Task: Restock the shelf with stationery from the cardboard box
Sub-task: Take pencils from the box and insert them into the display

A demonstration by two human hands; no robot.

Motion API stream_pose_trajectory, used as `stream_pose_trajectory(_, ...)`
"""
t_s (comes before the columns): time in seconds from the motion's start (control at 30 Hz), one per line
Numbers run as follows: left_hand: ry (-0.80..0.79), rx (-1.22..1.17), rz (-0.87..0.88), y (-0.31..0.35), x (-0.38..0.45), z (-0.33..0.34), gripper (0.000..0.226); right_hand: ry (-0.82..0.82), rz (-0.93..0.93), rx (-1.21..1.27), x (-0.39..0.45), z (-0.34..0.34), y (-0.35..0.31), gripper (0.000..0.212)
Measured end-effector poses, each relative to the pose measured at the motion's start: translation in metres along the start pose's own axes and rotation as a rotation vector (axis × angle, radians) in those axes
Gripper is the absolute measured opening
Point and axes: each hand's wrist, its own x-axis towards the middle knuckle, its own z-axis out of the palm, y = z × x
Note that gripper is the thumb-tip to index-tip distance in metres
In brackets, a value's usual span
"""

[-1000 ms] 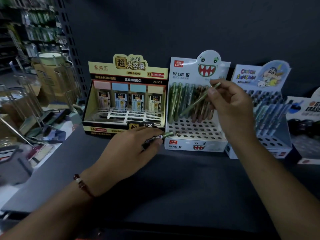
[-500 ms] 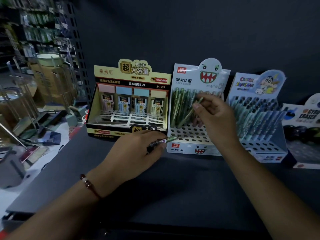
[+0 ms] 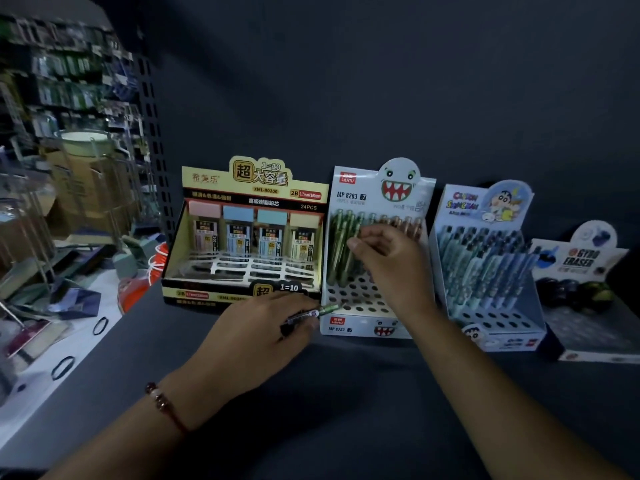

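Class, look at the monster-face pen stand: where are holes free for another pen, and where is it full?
The monster-face pen stand has empty holes in its front rows, between the right hand and the left hand's pen. The back rows are packed with pens.

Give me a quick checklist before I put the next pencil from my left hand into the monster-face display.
1. Left hand holds a pencil: ok.
2. Empty holes free in the front rows of the monster-face display: ok.
3. Right hand out of the rack: not ok, it is at the standing pencils.
4. Pencil in the right hand fully seated: cannot tell, the fingers hide it.
5. Display standing upright on the shelf: ok.
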Motion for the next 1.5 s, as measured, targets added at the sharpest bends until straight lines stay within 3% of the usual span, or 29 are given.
stream_pose_trajectory(0.6, 0.043, -0.034, -0.044, 0.002, 0.001, 0.0, 0.031, 0.001, 0.005, -0.082, -0.009, 0.002, 0.009, 0.017)
stream_pose_trajectory(0.73, 0.088, -0.066, -0.072, 0.0, -0.001, -0.001, 0.025, -0.021, -0.015, -0.002, -0.014, -0.006, 0.0, 0.011)
stream_pose_trajectory(0.8, 0.116, -0.08, -0.088, 0.0, -0.001, -0.002, 0.019, -0.185, -0.03, 0.005, -0.018, -0.01, -0.01, 0.01)
stream_pose_trajectory(0.9, 0.126, -0.107, -0.095, 0.001, 0.0, -0.003, 0.015, -0.635, 0.049, -0.003, -0.025, -0.01, -0.019, 0.032)
stream_pose_trajectory(1.0, 0.095, -0.125, -0.078, 0.001, -0.001, -0.003, 0.015, -0.774, 0.047, -0.057, -0.028, -0.005, -0.018, 0.027)
stream_pose_trajectory(1.2, 0.102, -0.108, -0.052, 0.003, -0.001, -0.002, 0.018, -0.675, 0.022, 0.061, -0.024, -0.015, -0.023, 0.017)
stream_pose_trajectory(1.37, 0.115, 0.006, 0.02, 0.002, -0.003, 0.001, 0.034, -0.44, 0.116, 0.426, -0.009, -0.036, -0.025, 0.015)
stream_pose_trajectory(1.5, -0.071, 0.188, 0.144, 0.005, -0.004, 0.006, 0.048, -0.174, 0.132, 0.582, -0.003, -0.042, -0.021, 0.017)
